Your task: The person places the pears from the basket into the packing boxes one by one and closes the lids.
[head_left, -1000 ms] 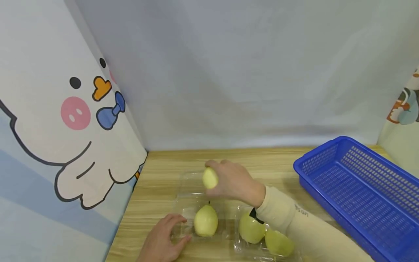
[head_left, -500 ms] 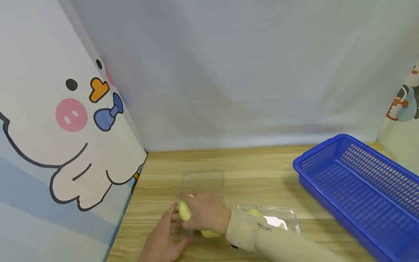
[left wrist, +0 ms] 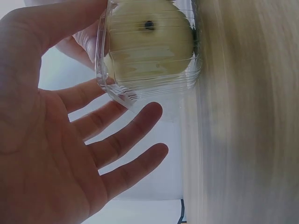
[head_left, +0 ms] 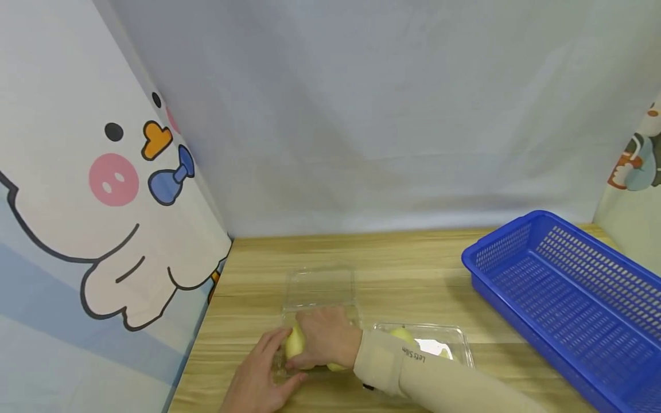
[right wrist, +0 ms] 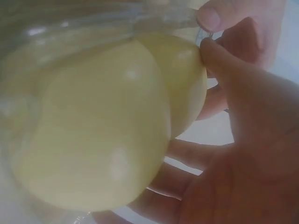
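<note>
My right hand (head_left: 325, 338) holds a yellow-green pear (head_left: 295, 342) by its sides, low inside the clear plastic clamshell box (head_left: 320, 287). In the right wrist view, a second pear (right wrist: 98, 126) fills the near side of that box, and the held pear (right wrist: 187, 88) lies against it. My left hand (head_left: 256, 376) is at the box's left end, thumb and index finger spread and touching it. The left wrist view shows the other fingers (left wrist: 133, 133) straight and apart from the box, with a pear (left wrist: 149, 46) behind its plastic wall. My right hand and sleeve hide most of the box's inside.
A second clear box (head_left: 454, 331) stands to the right, partly covered by my right sleeve (head_left: 413, 367), with pears (head_left: 404, 334) in it. Farther right is a blue perforated basket (head_left: 547, 310). A pale cloth wall (head_left: 392, 143) closes off the back of the wooden table (head_left: 413, 264).
My right hand has come down and left with the pear, from above the open lid into the box beside the other pear. The left hand has stayed at the box's left end.
</note>
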Demonstrator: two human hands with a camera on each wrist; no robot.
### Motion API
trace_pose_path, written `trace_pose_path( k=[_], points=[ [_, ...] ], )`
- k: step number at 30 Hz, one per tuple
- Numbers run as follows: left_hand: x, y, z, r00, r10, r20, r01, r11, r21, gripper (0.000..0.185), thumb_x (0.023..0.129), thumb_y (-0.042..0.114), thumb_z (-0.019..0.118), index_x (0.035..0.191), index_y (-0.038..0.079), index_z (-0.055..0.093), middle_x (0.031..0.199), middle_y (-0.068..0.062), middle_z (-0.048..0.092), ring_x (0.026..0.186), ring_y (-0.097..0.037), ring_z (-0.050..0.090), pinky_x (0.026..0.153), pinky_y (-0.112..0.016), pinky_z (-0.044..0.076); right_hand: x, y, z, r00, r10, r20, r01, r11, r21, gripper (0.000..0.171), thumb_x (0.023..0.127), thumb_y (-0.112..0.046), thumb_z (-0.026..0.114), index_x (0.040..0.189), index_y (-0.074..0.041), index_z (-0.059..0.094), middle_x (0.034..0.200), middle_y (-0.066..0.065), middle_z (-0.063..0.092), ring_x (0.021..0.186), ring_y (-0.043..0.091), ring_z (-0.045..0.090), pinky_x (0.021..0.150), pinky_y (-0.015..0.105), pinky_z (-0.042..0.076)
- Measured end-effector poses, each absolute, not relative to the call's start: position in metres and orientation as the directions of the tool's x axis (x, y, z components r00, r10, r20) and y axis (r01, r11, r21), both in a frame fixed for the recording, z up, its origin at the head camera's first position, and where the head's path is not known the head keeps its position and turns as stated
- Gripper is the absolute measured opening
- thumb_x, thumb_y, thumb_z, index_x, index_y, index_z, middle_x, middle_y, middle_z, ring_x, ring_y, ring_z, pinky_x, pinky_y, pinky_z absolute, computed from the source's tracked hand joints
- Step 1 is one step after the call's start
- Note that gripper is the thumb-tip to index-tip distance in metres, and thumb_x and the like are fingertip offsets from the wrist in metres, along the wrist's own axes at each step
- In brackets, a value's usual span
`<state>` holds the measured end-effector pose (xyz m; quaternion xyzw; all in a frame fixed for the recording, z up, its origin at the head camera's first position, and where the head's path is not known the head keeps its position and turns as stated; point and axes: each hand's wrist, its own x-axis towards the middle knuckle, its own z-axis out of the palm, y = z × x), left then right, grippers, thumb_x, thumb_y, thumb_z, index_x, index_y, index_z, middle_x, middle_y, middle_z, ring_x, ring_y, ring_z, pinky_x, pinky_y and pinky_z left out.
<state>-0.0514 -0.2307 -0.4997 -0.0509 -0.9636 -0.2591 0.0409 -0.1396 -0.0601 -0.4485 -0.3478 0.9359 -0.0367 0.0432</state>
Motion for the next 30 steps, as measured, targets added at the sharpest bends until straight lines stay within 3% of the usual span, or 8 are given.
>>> trace_pose_path(
  k=[5,9,13,16,21,25,30],
  points=[
    [-0.052,-0.233,-0.499,-0.991,0.08,0.104,0.12,0.866,0.485,0.081,0.082,0.052,0.089,0.149,0.016,0.059,0.147,-0.003,0.062,0.127,-0.028,0.068,0.096,-0.05,0.062,-0.146,-0.064,-0.442,-0.731,-0.671,-0.124,-0.662,0.741,-0.108,0.075,0.078,-0.084,0.073,0.111,-0.017,0.073,0.078,-0.005,0.071,0.062,0.01,0.064,0.053,0.024,0.052],
    [-0.052,-0.235,-0.499,-0.991,0.079,0.104,0.12,0.866,0.485,0.078,0.082,0.05,0.089,0.147,0.018,0.06,0.146,-0.001,0.062,0.124,-0.027,0.069,0.09,-0.049,0.063,-0.158,-0.064,-0.424,-0.714,-0.665,-0.218,-0.637,0.747,-0.191,0.084,0.088,-0.079,0.067,0.138,-0.012,0.069,0.114,0.003,0.081,0.093,0.02,0.079,0.071,0.033,0.066],
    [-0.052,-0.236,-0.497,-0.992,0.073,0.101,0.113,0.866,0.487,0.077,0.082,0.048,0.09,0.147,0.018,0.06,0.146,0.0,0.062,0.123,-0.026,0.069,0.09,-0.048,0.063,-0.176,-0.061,-0.403,-0.739,-0.632,-0.234,-0.57,0.771,-0.283,0.079,0.095,-0.07,0.065,0.149,-0.012,0.061,0.139,0.006,0.073,0.12,0.028,0.074,0.093,0.041,0.064],
    [-0.052,-0.236,-0.496,-0.993,0.07,0.093,0.106,0.868,0.484,0.078,0.082,0.05,0.089,0.147,0.018,0.06,0.145,-0.001,0.062,0.123,-0.027,0.069,0.09,-0.048,0.063,-0.195,-0.055,-0.39,-0.761,-0.607,-0.232,-0.528,0.785,-0.323,0.072,0.098,-0.064,0.064,0.15,-0.014,0.06,0.144,0.006,0.07,0.13,0.03,0.068,0.104,0.046,0.059],
    [-0.052,-0.235,-0.497,-0.992,0.073,0.102,0.114,0.87,0.481,0.078,0.081,0.046,0.091,0.146,0.018,0.06,0.145,-0.002,0.063,0.123,-0.026,0.069,0.093,-0.048,0.062,-0.237,-0.038,-0.388,-0.754,-0.605,-0.257,-0.464,0.767,-0.444,0.059,0.104,-0.047,0.062,0.152,-0.013,0.057,0.15,0.012,0.064,0.136,0.034,0.063,0.111,0.052,0.054],
    [-0.052,-0.234,-0.498,-0.991,0.08,0.11,0.124,0.865,0.487,0.078,0.08,0.045,0.092,0.146,0.017,0.06,0.145,-0.002,0.063,0.125,-0.027,0.069,0.097,-0.05,0.061,-0.268,-0.018,-0.408,-0.74,-0.609,-0.287,-0.416,0.748,-0.517,0.051,0.108,-0.029,0.06,0.154,-0.009,0.053,0.153,0.019,0.059,0.139,0.036,0.06,0.112,0.055,0.052],
    [-0.05,-0.235,-0.497,-0.994,0.081,0.068,0.104,0.86,0.5,0.079,0.082,0.05,0.091,0.147,0.018,0.059,0.146,-0.002,0.062,0.124,-0.028,0.069,0.094,-0.051,0.062,-0.285,0.001,-0.442,-0.757,-0.574,-0.312,-0.379,0.775,-0.507,0.048,0.107,-0.02,0.059,0.151,-0.002,0.054,0.157,0.02,0.055,0.144,0.041,0.054,0.118,0.055,0.048]
  ],
)
